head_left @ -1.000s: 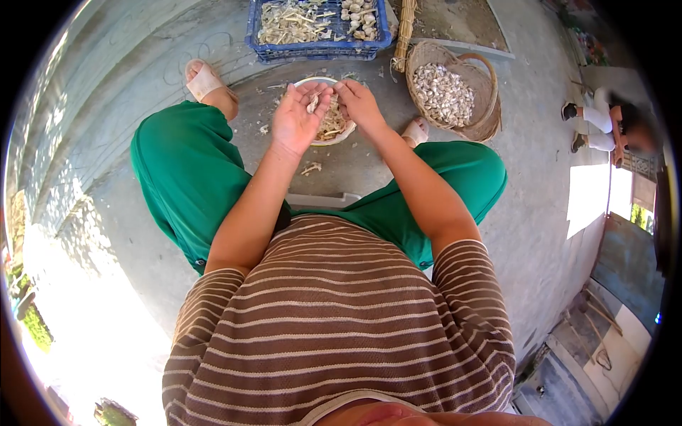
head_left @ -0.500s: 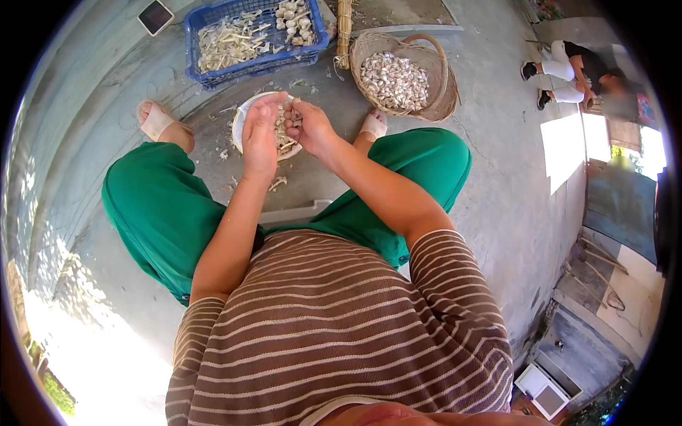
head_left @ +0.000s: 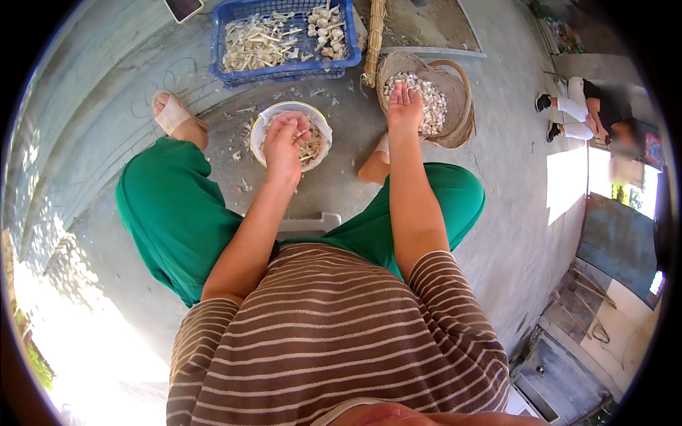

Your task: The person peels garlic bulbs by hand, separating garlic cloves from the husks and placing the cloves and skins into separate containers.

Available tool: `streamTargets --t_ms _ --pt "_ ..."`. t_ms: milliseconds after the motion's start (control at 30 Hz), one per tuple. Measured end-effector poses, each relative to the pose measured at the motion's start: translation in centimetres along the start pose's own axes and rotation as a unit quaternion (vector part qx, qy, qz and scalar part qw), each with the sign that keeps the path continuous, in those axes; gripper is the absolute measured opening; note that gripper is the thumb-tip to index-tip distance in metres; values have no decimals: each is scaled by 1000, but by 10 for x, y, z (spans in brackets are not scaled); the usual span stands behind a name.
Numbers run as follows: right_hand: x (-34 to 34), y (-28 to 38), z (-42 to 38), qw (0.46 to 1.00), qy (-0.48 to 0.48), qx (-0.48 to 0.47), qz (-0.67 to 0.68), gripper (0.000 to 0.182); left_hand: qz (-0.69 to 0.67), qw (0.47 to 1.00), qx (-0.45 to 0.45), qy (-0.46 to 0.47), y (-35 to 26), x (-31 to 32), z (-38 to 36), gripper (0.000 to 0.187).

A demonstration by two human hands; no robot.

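My right hand (head_left: 405,108) hid part of the garlic in the wicker basket (head_left: 462,121); the blue crate (head_left: 284,69) was cut off at the top edge.

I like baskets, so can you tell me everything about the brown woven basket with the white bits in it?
The woven basket is round, brown and looks like wicker, with a thick rim and a curved handle arching over one side. It sits upright on the grey concrete floor, right of the blue crate. It holds a heap of pale garlic cloves. The person's right hand reaches over its near rim onto the cloves.
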State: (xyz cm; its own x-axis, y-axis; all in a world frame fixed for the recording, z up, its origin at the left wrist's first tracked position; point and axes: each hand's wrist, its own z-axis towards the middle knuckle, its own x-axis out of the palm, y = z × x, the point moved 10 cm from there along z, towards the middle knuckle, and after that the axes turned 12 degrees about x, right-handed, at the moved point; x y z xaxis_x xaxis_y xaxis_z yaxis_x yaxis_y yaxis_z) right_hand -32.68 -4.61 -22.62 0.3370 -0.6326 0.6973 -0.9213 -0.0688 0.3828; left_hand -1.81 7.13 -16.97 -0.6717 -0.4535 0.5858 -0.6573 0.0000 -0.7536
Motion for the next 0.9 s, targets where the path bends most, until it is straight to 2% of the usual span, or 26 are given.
streamTargets --t_ms 33,67,133,167,200,233,267,300,367,400,467,500,567,600,667,800,867,900 --pt "8 -11 4 996 -4 -5 -84 26 -11 1000 -16 1 4 2 -1 13" --pt "13 -21 7 996 -2 -3 -87 26 -22 999 -32 2 8 4 -2 11" --pt "57 -41 -1 948 37 -28 -316 14 -31 998 -45 -5 14 6 -3 11" --pt "77 -48 -4 923 35 -50 -380 8 -29 998 -54 0 18 7 -4 12" --pt "84 -57 3 922 34 -50 -382 8 -26 998 -63 5 22 8 -5 13" --pt "109 -59 7 847 63 -144 -508 8 -34 997 -68 10 23 11 -5 13" --pt "133 -64 8 744 91 -233 -619 8 -36 997 -69 9 24 12 -5 13" --pt "142 -66 15 743 91 -233 -621 8 -38 996 -77 4 25 13 -4 12" --pt "182 -82 10 463 79 -393 -791 13 -49 995 -89 1 27 14 -2 12" --pt "186 -84 18 461 80 -393 -792 13 -51 995 -89 0 28 15 -1 12" --pt "194 -96 35 307 34 -425 -851 17 -53 993 -102 -10 31 15 0 12" --pt "199 -99 41 306 37 -425 -851 17 -55 993 -101 -12 31 16 1 12" --pt "200 -117 58 154 24 -400 -903 14 -52 993 -105 -24 33 17 3 13" --pt "199 -118 62 150 27 -399 -904 14 -55 993 -105 -28 33 18 3 13" --pt "199 -127 70 60 35 -412 -909 13 -40 993 -102 -38 32 19 6 13" --pt "201 -122 67 64 63 -438 -895 13 -33 994 -100 -39 36 22 12 13" --pt "204 -113 64 269 139 -392 -869 14 -39 995 -86 -33 36 27 16 14" --pt "204 -113 56 267 143 -390 -870 14 -40 995 -85 -38 38 28 18 14"
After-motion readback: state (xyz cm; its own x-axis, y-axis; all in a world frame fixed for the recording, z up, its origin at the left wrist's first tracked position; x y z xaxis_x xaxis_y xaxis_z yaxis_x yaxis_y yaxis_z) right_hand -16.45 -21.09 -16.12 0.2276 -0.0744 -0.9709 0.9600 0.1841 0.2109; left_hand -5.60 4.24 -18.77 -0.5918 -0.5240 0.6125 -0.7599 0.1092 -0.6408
